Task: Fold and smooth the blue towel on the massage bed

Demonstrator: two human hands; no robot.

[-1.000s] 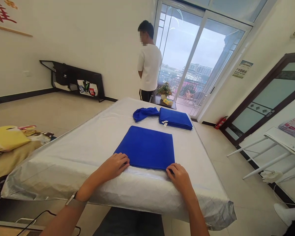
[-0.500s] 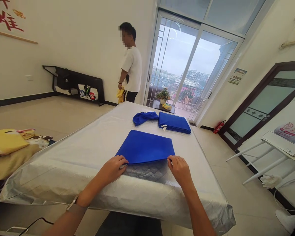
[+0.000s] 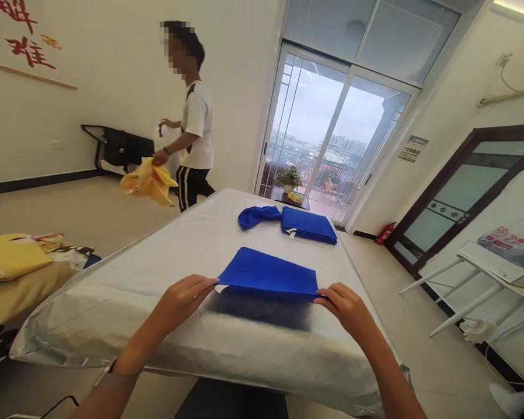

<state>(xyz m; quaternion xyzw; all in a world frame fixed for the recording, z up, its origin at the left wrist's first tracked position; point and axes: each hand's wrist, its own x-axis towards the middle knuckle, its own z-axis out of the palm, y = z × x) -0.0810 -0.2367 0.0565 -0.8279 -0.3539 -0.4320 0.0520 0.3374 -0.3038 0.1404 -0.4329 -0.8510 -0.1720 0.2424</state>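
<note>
A blue cloth is stretched between my hands, its near edge lifted above the silver-white covered table. My left hand pinches the cloth's near left corner. At the near right corner, my right hand grips it between thumb and fingers. The far part of the cloth lies back toward the table's middle, and a dark shadow shows beneath the raised edge. Farther off lie a crumpled blue cloth and, touching it on the right, a folded blue stack with a white tag.
Beyond the table's left side, a person carries a yellow cloth. Yellow and brown fabrics are heaped at the left. On the right are a white table with a plastic bag and a fire extinguisher.
My hands have raised the blue cloth's near edge and drawn slightly apart, pulling it straighter. The person has moved left, with the yellow cloth now held out in front.
</note>
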